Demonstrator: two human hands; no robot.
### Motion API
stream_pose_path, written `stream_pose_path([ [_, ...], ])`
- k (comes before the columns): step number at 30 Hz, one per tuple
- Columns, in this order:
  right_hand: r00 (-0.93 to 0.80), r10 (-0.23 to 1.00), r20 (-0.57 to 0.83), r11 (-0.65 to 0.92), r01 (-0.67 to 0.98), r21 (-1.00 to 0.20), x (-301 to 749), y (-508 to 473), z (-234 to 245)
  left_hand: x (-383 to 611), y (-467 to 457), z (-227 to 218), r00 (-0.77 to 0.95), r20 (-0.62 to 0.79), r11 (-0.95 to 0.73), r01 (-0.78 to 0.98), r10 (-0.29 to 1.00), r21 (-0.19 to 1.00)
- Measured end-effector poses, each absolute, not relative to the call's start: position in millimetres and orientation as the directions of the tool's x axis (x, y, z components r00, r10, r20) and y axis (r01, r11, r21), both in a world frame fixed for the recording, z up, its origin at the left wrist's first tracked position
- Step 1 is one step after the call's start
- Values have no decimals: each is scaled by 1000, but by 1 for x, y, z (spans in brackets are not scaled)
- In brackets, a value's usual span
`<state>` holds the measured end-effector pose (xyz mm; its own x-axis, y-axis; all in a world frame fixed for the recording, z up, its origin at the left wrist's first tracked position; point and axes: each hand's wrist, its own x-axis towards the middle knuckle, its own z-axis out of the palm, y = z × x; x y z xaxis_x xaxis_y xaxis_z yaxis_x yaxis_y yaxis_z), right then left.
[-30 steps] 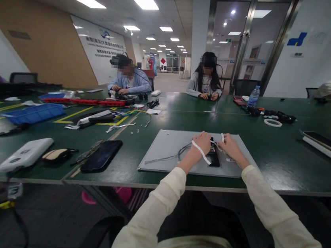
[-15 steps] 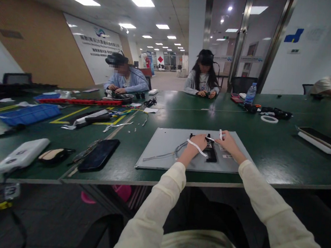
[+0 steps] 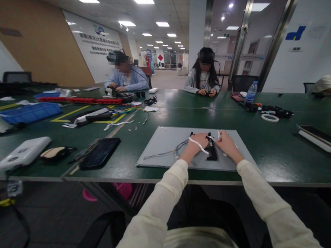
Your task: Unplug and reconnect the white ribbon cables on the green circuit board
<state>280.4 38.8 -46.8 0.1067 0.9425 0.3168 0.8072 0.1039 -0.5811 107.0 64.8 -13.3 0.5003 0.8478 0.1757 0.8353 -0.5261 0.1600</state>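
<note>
Together, left hand (image 3: 198,142), right hand (image 3: 226,143), pinching strip (image 3: 201,146)

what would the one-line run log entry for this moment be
left hand: thin white strip across it, resting on black oblong part | right hand: at strip's end | base: flat grey panel on green table

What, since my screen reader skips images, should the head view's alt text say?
A left hand and right hand in cream sleeves meet over a small black oblong part on a flat grey panel on a green table. A thin white strip crosses the left hand; grey cables trail leftward.
</note>
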Motion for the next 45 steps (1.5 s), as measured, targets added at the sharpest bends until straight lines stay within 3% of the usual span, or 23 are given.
stream_pose_path([
  [8, 136, 956, 262, 101, 683, -723, 289, 39, -46, 108, 66, -15, 491, 191, -522, 830, 850, 193],
  [12, 179, 965, 193, 28, 658, -753, 287, 37, -39, 107, 67, -17, 489, 204, -527, 822, 848, 216],
  [24, 184, 964, 192, -120, 946, -302, 254, 16, -18, 108, 66, -15, 484, 202, -522, 820, 851, 235],
  [36, 176, 951, 254, -129, 972, -194, 259, -6, -19, 109, 65, -16, 494, 211, -534, 813, 844, 233],
  [39, 192, 937, 291, -110, 955, -277, 264, -4, -23, 109, 64, -16, 484, 225, -530, 813, 846, 242],
  [41, 205, 931, 302, -51, 892, -449, 269, -2, -23, 108, 63, -15, 470, 243, -523, 814, 849, 254],
  [43, 177, 944, 277, 68, 721, -690, 272, 0, -20, 107, 61, -14, 453, 265, -516, 815, 851, 265],
  [45, 79, 971, 227, 171, 440, -881, 272, 0, -16, 106, 59, -11, 438, 329, -531, 795, 837, 293],
])
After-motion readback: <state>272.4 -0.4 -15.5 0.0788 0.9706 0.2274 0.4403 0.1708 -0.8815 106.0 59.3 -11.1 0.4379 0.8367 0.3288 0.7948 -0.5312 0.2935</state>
